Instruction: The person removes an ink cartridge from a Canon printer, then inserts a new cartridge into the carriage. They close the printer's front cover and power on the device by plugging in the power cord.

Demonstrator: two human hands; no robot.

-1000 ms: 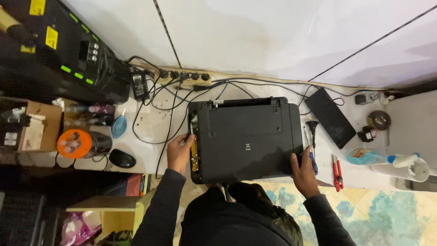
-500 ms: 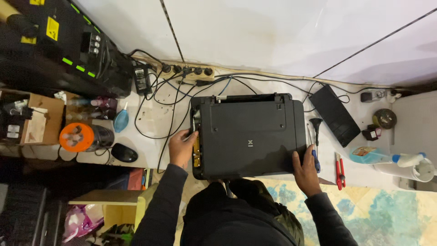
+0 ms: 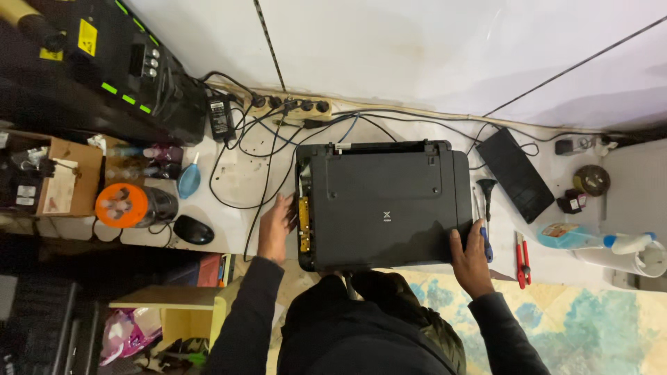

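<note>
Printer [image 3: 389,205]: black, flat on white desk [image 3: 243,177], centred before the body, back edge toward the wall.
Left hand [image 3: 276,228]: pressed flat against printer's left side, beside an exposed yellow strip [image 3: 303,223]; fingers spread apart, not clamped.
Right hand [image 3: 470,258]: on printer's near right corner, thumb lying on the lid, fingers curled over the edge, gripping it.
Screwdriver [image 3: 485,215]: blue-handled, lying just beside right hand, along printer's right side.
Cutter [image 3: 522,260]: red, on desk right of the hand.
Spray bottle [image 3: 597,239]: lying at far right.
Black slab [image 3: 517,173]: tilted, right of printer, apart from it.
Power strip [image 3: 292,107]: against wall behind printer, cables trailing over desk.
Mouse [image 3: 193,230]: black, left of left hand, near desk edge.
Orange lid [image 3: 121,205]: on jar at far left.
</note>
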